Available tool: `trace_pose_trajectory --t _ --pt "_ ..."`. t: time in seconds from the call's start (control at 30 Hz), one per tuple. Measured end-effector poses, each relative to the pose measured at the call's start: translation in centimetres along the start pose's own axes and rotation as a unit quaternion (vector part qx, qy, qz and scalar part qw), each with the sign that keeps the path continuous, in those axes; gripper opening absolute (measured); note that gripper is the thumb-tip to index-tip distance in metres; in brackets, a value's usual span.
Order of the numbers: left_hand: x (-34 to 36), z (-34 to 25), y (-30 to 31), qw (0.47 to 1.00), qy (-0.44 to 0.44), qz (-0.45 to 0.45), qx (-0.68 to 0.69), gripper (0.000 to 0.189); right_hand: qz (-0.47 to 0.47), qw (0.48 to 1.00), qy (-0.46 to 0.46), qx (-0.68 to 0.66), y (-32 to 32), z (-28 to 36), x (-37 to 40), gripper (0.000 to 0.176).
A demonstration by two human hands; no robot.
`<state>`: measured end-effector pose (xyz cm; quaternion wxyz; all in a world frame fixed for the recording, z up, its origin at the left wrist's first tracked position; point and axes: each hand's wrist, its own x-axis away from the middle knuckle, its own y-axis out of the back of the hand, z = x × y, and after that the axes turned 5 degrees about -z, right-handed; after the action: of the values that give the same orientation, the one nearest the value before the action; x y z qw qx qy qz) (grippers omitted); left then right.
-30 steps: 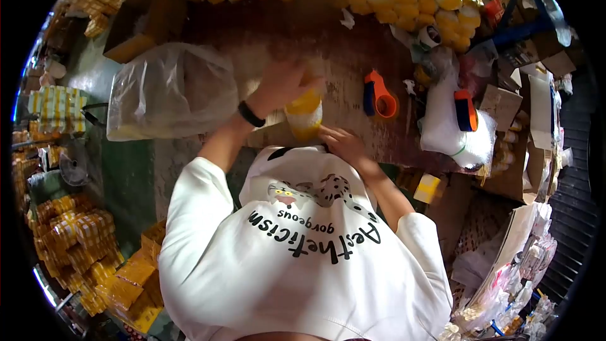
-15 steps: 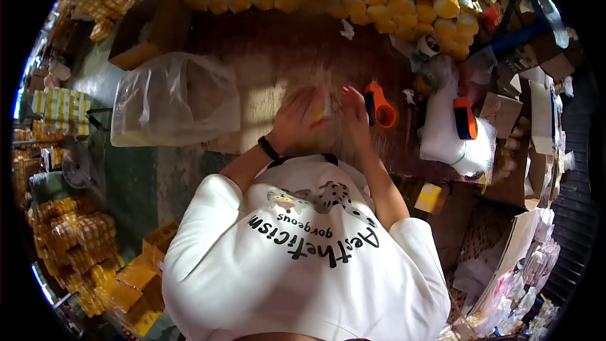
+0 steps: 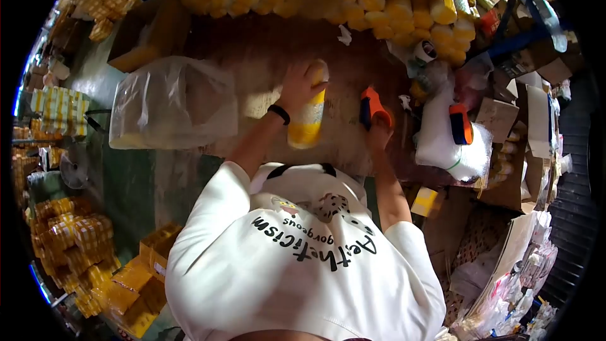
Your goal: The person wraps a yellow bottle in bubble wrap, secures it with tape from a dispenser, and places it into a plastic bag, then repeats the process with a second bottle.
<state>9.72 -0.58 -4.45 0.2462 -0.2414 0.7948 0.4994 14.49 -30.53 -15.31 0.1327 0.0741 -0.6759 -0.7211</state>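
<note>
Lying right of a clear plastic bag (image 3: 173,101) on the wooden surface (image 3: 252,44), a wrapped yellow roll (image 3: 307,125) is gripped at its far end by the left hand (image 3: 302,85); further right, the right hand (image 3: 379,132) grasps an orange tape dispenser (image 3: 370,104).
</note>
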Motion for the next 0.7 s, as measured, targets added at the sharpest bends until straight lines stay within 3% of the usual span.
trace_pose_trajectory --t 0.07,0.17,0.23,0.3,0.33,0.4,0.43,0.53,0.63,0.7 --pt "-0.5 1.2 -1.5 0.998 0.039 0.053 -0.02 0.05 -0.019 1.0 0.005 0.012 -2.4 -0.6 -1.1 0.063" --pt "3.1 4.8 -7.2 0.992 -0.011 0.092 -0.084 0.051 -0.112 0.993 0.03 0.0 -3.3 -0.8 -0.8 0.06" --pt "3.6 4.2 -7.2 0.992 0.011 0.109 -0.064 0.051 -0.176 0.982 0.064 -0.001 -1.9 -0.8 0.1 0.053" --pt "3.9 3.8 -6.8 0.991 0.027 0.128 -0.03 0.049 -0.079 0.979 -0.032 -0.184 0.2 -0.8 0.5 0.042" --pt "3.8 3.1 -5.7 0.979 0.042 0.199 0.024 0.048 -0.026 0.958 -0.083 -0.272 1.4 -0.7 1.1 0.037" --pt "3.2 1.3 -3.0 0.934 0.069 0.325 0.129 0.047 -0.049 0.933 -0.092 -0.346 4.3 -0.5 2.4 0.032" --pt "4.8 -0.5 -2.2 0.959 0.002 0.241 0.15 0.039 -0.063 0.917 -0.096 -0.383 5.1 -0.5 3.1 0.031" --pt "6.2 -3.9 1.0 0.848 -0.2 0.49 -0.029 0.032 -0.057 0.886 -0.119 -0.445 5.1 -1.3 5.1 0.037" --pt "8.4 -2.5 -1.8 0.904 -0.229 0.358 0.044 0.024 -0.083 0.874 -0.102 -0.467 4.9 -1.5 6.4 0.031" --pt "8.5 -2.8 -1.6 0.933 -0.097 0.336 0.089 0.019 -0.162 0.869 -0.066 -0.463 3.7 -1.6 6.7 0.032"
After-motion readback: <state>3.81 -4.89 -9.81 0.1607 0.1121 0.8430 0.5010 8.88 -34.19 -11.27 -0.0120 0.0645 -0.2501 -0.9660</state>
